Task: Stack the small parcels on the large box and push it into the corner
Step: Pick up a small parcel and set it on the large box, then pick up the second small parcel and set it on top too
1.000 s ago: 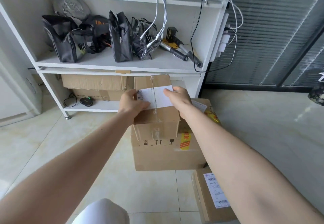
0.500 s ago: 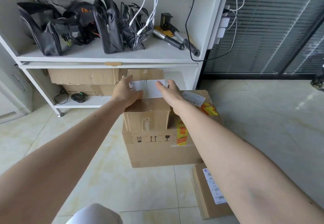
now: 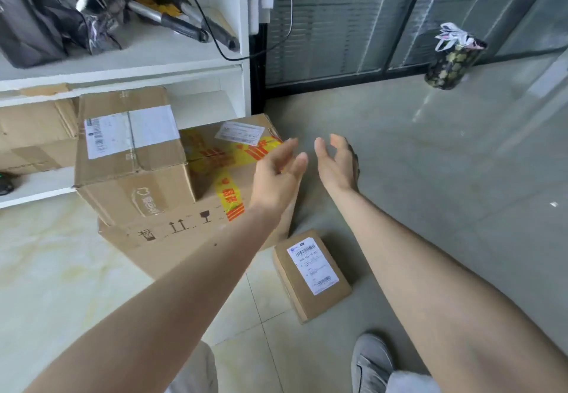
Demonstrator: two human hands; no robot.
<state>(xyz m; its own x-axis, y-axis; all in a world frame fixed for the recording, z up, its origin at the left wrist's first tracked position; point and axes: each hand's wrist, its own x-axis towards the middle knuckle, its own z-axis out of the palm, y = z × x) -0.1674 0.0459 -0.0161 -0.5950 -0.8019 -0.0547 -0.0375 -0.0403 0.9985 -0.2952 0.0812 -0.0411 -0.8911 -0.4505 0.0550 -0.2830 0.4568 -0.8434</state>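
Note:
A large cardboard box [image 3: 190, 233] with yellow-and-red tape stands on the floor in front of the white shelf unit. A medium parcel [image 3: 129, 159] with a white label rests on its left part. A small flat parcel [image 3: 310, 272] with a barcode label lies on the floor just right of the large box's near corner. My left hand [image 3: 276, 174] and my right hand [image 3: 335, 165] hover empty above the large box's right edge, palms facing each other, fingers spread, touching nothing.
The white shelf unit [image 3: 196, 70] holds black bags, tools and cables; more cardboard boxes [image 3: 33, 134] sit on its bottom shelf. A dark patterned can [image 3: 450, 64] stands by the glass wall with blinds. My grey shoe [image 3: 370, 362] is on the floor, bottom centre.
Both hands let go of the medium parcel, which now rests on the large box, and moved right, off it. My view swung right and down, revealing the small flat parcel fully.

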